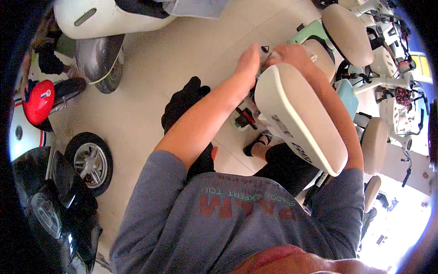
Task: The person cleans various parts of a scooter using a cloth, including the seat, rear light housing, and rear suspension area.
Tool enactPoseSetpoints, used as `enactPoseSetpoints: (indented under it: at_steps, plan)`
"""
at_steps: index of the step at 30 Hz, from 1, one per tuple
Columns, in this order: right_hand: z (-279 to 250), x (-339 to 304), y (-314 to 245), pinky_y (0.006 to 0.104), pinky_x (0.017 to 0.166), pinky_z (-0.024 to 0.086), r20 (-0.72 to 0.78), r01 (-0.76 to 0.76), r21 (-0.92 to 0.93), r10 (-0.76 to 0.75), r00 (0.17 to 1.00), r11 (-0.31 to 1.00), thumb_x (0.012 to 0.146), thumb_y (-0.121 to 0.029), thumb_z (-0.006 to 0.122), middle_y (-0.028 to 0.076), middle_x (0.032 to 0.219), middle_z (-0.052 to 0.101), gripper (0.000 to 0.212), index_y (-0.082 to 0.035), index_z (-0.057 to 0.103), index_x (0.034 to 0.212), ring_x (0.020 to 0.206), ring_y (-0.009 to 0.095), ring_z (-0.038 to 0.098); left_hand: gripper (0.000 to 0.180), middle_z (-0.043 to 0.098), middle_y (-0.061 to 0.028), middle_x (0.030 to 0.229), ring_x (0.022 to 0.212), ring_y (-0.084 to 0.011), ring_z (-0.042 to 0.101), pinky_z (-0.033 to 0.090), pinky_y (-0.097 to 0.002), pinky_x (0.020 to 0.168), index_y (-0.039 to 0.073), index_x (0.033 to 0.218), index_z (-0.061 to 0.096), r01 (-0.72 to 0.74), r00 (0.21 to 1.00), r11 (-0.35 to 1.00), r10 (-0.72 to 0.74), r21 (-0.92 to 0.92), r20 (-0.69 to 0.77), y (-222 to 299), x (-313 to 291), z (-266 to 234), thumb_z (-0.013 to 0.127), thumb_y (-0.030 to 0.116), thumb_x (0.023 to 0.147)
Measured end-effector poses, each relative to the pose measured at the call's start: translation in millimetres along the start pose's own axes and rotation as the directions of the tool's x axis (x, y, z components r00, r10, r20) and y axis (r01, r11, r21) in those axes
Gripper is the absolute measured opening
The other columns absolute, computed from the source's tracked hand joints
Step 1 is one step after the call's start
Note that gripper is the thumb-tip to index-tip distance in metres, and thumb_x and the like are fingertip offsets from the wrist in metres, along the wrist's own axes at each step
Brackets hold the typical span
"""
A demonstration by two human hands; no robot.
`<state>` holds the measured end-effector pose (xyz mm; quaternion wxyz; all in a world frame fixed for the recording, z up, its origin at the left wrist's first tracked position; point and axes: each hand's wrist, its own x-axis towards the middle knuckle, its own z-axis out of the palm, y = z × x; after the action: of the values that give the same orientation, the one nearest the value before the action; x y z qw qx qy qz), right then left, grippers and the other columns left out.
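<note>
A long cream saddle (301, 118) with dark lettering on its side stands between my arms, its narrower end beside my hands. Just beyond that end, my right hand (294, 57) has its fingers curled around something small and pale that I cannot make out. My left hand (248, 66) is close by on the left, edge-on, with its fingers mostly hidden. Small dark metal parts show between the two hands. Below the saddle a black pedal (246, 118) with a red strip is visible.
Several bikes with beige seats (346, 34) stand along the right. A white scooter body (105, 18) is at the top left, above a grey mudguard (98, 57). A black scooter (54, 201), a spoked wheel (89, 164) and a red rounded part (39, 102) crowd the left side.
</note>
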<state>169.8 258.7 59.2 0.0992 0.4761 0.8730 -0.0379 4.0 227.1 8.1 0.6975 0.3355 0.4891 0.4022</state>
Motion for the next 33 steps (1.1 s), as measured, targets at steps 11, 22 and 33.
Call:
enactPoseSetpoints:
  at_steps: [11,22,33]
  plan:
    - [-20.9,2.6,80.3,0.0432,0.095,0.045,0.075,-0.41,-0.175,0.427,0.901,0.895,0.09,-0.044,0.046,0.02,0.115,0.063,0.043,-0.017,0.06,0.121,0.109,0.035,0.06,0.042,0.055,-0.0179,0.112,0.098,-0.0288,0.051,0.042,-0.0447,0.084,-0.003,0.119,0.049,-0.071,0.961,0.927,-0.035,-0.369,-0.274,2.9,28.2,-5.3,0.041,0.027,0.089]
    - [-32.3,-15.6,-56.1,0.0372,0.075,0.047,0.169,0.187,0.533,-0.321,0.932,0.825,0.09,-0.035,0.058,0.013,0.087,0.062,0.034,-0.002,0.064,0.092,0.083,0.027,0.061,0.021,0.056,-0.0056,0.07,0.058,-0.0168,0.052,0.041,-0.0304,0.049,0.006,0.08,0.055,-0.082,0.993,0.849,0.025,-0.522,-0.115,-7.2,45.7,-15.6,0.049,0.025,0.087]
    - [-28.7,-9.7,-91.4,0.042,0.089,0.047,0.344,0.314,0.319,-0.418,0.841,0.894,0.078,-0.04,0.063,0.014,0.105,0.061,0.041,-0.009,0.068,0.104,0.103,0.031,0.058,0.034,0.067,-0.0111,0.094,0.072,-0.0183,0.06,0.048,-0.0318,0.063,0.002,0.114,0.054,0.002,1.0,0.848,-0.018,-0.529,-0.026,5.8,24.9,-24.1,0.049,0.024,0.089]
